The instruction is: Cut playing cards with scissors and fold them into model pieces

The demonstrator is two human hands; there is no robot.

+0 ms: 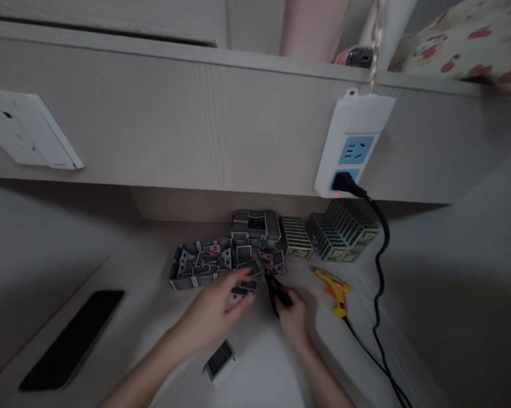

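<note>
My right hand [294,318] is closed around the black handles of a pair of scissors [276,289], whose blades point away from me over loose playing cards [276,262]. My left hand [215,303] reaches above some small card pieces [242,292], blurred a little, with thumb and fingers apart and nothing seen between them. Left of the pieces stands an open tray built of cards [183,281], with several folded card pieces inside. A grey folded card piece [220,358] lies on the table nearer me, below my left hand.
At the back sit a grey card box [255,226] and green card stacks [344,235]. To the right lies a yellow glue gun [336,289] with its cord. A black cable [380,272] hangs from the power strip [355,141]. A dark flat slab [75,340] lies left.
</note>
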